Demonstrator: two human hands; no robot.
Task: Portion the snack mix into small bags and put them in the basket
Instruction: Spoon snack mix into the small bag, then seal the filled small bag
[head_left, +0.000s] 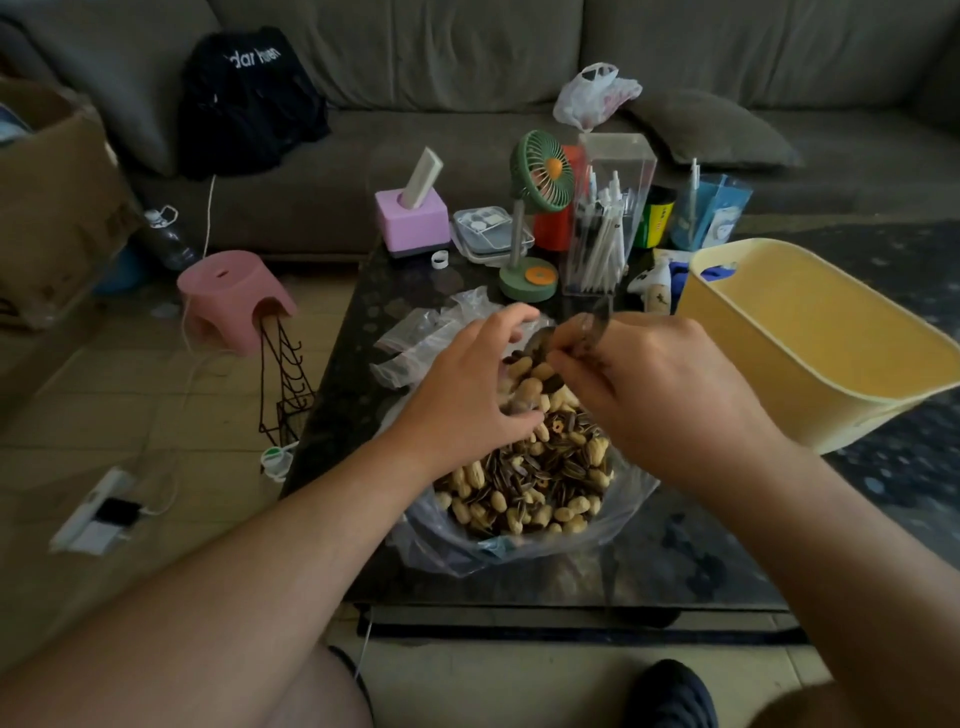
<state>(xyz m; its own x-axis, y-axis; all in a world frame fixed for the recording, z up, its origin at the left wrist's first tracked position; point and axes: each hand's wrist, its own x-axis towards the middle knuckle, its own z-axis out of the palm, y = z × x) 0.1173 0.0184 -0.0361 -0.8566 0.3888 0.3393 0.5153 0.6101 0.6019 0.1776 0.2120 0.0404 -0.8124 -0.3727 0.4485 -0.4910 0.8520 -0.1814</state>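
I'm looking down at the dark surface (675, 551) now, both forearms reaching in from below. Right in front of me sits the big clear bag (467, 551), its mouth spread wide, full of snack mix (530, 478): peanuts in the shell, striped sunflower seeds, a few small ring-shaped bits.

My left hand (467, 384) is over the far edge of that pile, fingers curled and spread around a small bag (530, 382) that already shows peanuts and dark pieces inside; thumb low, fingertips up at the bag's top. My right hand (660, 384) is just beside it, fingers bent in toward the same small bag, pinching at something by its opening. Whether that is the bag's edge or a utensil, I cannot tell; it is blurred there.

Just beyond my left hand, a few empty small zip bags (415, 338) lie flat on the surface, overlapping one another.

The yellow basket (810, 364) stands at the right side of the surface, tilted in this wide view, near my right hand but apart from it. Nothing inside it shows from here.

Further back on the surface: a green desk fan (537, 208), a clear box of pens (608, 218), a pink tissue holder (413, 215). A grey sofa (467, 78) runs across behind, with a black garment (249, 98) on it. A pink stool (234, 296) stands on the floor to the left.
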